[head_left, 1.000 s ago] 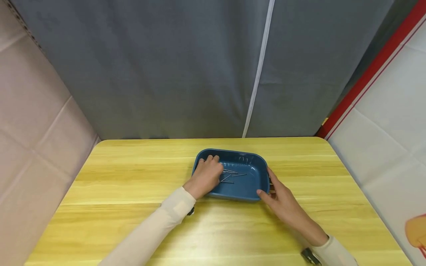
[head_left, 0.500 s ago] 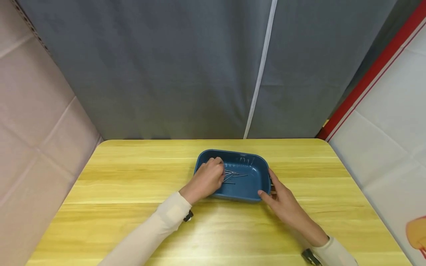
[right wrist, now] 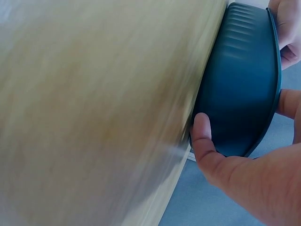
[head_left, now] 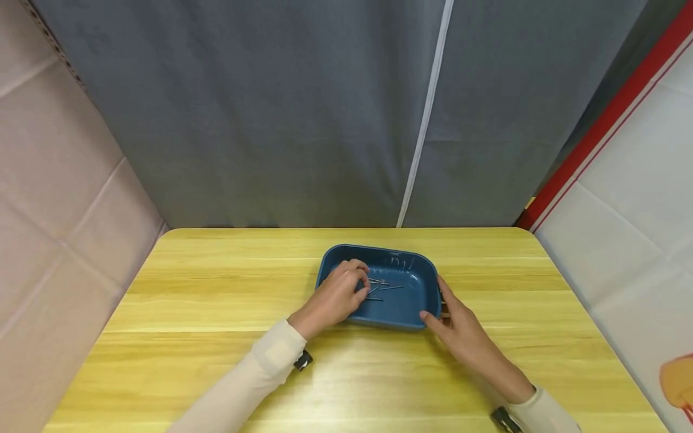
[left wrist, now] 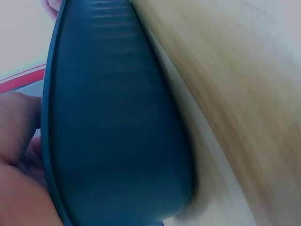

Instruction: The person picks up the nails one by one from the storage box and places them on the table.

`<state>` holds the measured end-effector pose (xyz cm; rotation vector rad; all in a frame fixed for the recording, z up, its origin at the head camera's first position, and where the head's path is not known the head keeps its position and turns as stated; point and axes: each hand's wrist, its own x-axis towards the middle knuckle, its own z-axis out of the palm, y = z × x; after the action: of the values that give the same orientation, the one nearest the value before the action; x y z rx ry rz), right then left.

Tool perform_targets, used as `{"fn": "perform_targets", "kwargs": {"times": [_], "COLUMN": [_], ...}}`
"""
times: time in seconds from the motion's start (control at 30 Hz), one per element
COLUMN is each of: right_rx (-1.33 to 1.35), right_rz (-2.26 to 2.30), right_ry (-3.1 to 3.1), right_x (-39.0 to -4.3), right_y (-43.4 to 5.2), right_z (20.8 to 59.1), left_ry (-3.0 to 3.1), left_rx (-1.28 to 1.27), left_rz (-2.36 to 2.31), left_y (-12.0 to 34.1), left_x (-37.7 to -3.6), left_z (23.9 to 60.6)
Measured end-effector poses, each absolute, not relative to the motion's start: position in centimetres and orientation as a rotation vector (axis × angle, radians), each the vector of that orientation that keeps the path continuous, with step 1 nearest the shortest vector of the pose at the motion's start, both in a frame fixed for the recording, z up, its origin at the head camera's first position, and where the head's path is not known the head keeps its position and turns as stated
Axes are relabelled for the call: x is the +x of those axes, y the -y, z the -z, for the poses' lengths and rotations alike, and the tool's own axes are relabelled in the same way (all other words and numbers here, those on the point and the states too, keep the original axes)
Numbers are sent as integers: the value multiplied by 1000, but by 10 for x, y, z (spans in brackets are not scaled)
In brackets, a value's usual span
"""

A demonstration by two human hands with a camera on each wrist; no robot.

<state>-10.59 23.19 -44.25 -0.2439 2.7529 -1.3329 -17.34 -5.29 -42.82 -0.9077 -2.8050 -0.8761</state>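
A deep blue rectangular dish (head_left: 397, 310) sits on the table, tilted slightly in the head view. Several thin silvery nail-like pieces (head_left: 391, 287) lie loosely across its floor. My left hand (head_left: 338, 291) reaches over the dish's left side, fingers bent down and thumb near the metal pieces; I cannot tell whether it pinches one. In the left wrist view the dish's outer wall (left wrist: 117, 117) hides those fingertips. My right hand (head_left: 460, 328) holds the dish's right end, thumb at the rim and fingers round the side. One finger (right wrist: 202, 127) presses the outer wall in the right wrist view.
The wood-patterned table (head_left: 227, 282) reaches back to a grey curtain (head_left: 271, 120). Pale panels stand at both sides, the right panel (head_left: 639, 240) with a red border.
My left hand has shifted slightly right within the dish, toward the metal pieces, and its thumb now shows. The right hand keeps its hold on the dish.
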Motion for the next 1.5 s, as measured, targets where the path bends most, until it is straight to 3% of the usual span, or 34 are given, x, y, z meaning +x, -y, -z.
{"fn": "perform_targets", "kwargs": {"times": [0.67,1.5], "right_rx": [-218,-224], "right_rz": [1335,1330], "right_ry": [-2737,-2756], "right_x": [-107,-106], "right_y": [-235,-232], "right_z": [445,443], "left_ry": [2634,2454], "left_rx": [-928,-1147], "left_rz": [1268,1315], "left_y": [53,60], "left_x": [-165,-136], "left_z": [429,421]}}
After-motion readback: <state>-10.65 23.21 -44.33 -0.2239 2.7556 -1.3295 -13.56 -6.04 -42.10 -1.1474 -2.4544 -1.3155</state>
